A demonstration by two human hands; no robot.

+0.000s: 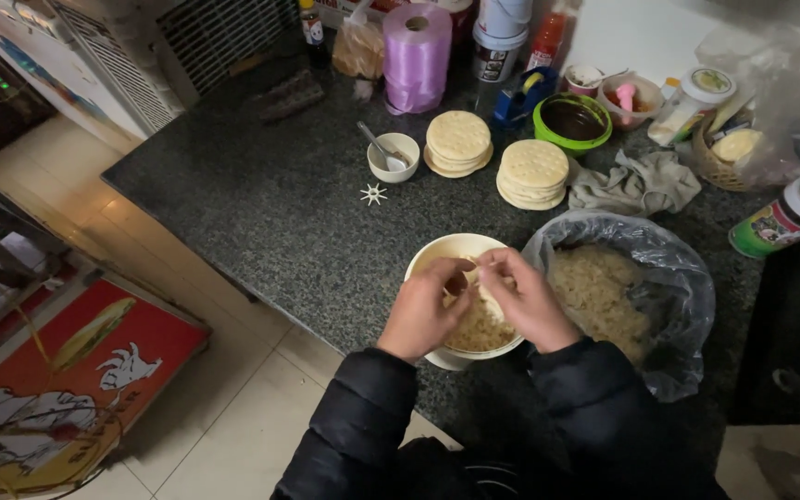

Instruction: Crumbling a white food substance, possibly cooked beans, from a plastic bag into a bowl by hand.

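Cream bowl [437, 255] is hiding under your left hand [425, 310] and right hand [528, 301], fingertips pinching something unclear; counter edge [261, 310] is lying just left.

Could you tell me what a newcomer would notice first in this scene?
Probably the two hands, left and right, meeting fingertip to fingertip over a pale bowl of crumbly filling at the counter's near edge. Just to its right sits a plastic bag holding more of the same. Behind them, two stacks of round wafers and a purple film roll stand out on the dark granite counter.
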